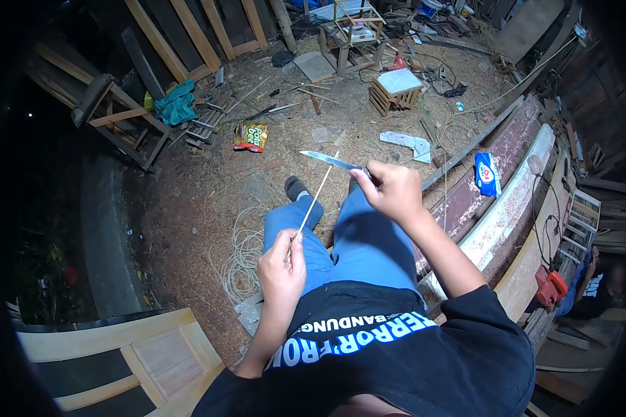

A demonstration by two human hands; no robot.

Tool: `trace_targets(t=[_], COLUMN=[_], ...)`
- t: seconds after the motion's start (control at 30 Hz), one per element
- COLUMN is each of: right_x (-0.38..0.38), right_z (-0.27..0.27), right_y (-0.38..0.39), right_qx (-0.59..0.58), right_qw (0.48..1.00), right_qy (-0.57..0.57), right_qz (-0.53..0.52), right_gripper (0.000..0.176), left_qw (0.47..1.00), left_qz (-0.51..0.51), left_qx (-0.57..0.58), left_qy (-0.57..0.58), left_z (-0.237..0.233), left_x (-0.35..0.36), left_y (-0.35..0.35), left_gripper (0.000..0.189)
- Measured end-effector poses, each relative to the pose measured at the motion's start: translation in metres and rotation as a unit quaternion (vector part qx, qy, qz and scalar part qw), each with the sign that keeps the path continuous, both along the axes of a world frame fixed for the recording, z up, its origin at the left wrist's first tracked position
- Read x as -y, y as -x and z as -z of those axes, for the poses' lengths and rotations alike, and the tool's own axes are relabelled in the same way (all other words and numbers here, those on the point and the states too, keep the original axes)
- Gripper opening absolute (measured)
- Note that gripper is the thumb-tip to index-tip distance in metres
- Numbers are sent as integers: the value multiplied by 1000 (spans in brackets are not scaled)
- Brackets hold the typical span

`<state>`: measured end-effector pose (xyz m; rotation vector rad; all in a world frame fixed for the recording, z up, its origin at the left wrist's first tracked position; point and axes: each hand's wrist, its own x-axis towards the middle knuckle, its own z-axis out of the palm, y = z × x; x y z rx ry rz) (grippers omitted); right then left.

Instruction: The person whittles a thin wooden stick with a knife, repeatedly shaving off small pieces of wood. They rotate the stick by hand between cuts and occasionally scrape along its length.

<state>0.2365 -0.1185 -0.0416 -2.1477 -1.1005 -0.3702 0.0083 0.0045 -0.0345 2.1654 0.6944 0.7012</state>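
Observation:
My left hand [283, 264] is closed around the lower end of a thin pale wooden stick [319, 189], which slants up and to the right in front of my knees. In my right hand [394, 189] is a knife [329, 160], its blade pointing left with the thumb resting near the base of the blade. The blade overlaps the stick close to its upper end in this view. Most of the knife's handle is hidden inside my fingers. Both hands are over my blue trousers [373, 243].
A coil of thin strips [242, 260] lies beside my left leg. Ahead are a snack bag [250, 137], a small slatted stool [395, 92] and scattered shavings. To the right, a blue packet [487, 174] rests on long boards, with a red power tool [551, 286] and another person [605, 288] behind.

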Motion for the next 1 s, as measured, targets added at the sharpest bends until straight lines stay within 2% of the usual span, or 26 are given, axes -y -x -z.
trace_targets(t=[0.03,0.07,0.13,0.17,0.2,0.27,0.33,0.4,0.47,0.53,0.6,0.63,0.73,0.77,0.87,0.9,1.0], right_x=[2,2,5,3,1,6,5,4,2,-1,-7,-3,2,3,-5,1,3], right_z=[-3,-6,-2,7,18,11,8,9,10,21,23,18,9,3,41,30,21], right_y=[10,23,33,22,-2,-35,-13,22,41,24,-2,-10,19,26,-16,-24,7], right_qx=[9,19,42,8,-3,-44,-60,-9,2,-14,-124,-91,-22,20,-84,-104,-38], right_qw=[1000,996,989,997,998,988,996,997,990,994,990,994,990,988,994,990,994], right_qy=[18,1,22,0,33,-1,-43,-29,-6,-9,-66,-45,-40,6,-55,-38,-77], right_qz=[-11,-89,-139,-75,53,151,56,-77,-141,-108,-1,28,-133,-150,36,83,-66], right_gripper=[46,46,44,44,45,47,46,45,45,45,46,46,48,49,49,48,48], left_qw=[1000,1000,1000,1000,1000,1000,999,995,990,984,978,979,977,972,956,950,945], left_qz=[0,1,8,7,4,4,5,13,24,28,28,25,32,40,50,49,48], left_qx=[8,11,11,10,10,-4,-4,5,10,-1,-18,-12,6,14,30,38,37], left_qy=[0,0,-10,-20,-28,14,54,96,138,176,207,202,212,230,288,307,322], left_z=[0,1,1,2,4,11,19,25,17,12,8,10,15,15,11,10,16], left_x=[0,2,1,0,-1,-2,-4,-5,-1,2,1,1,3,2,0,0,3], left_y=[-2,-2,-1,-1,0,5,6,7,3,6,7,8,11,11,9,8,8], left_gripper=[6,6,5,5,5,6,7,9,12,14,14,15,15,15,16,17,17])
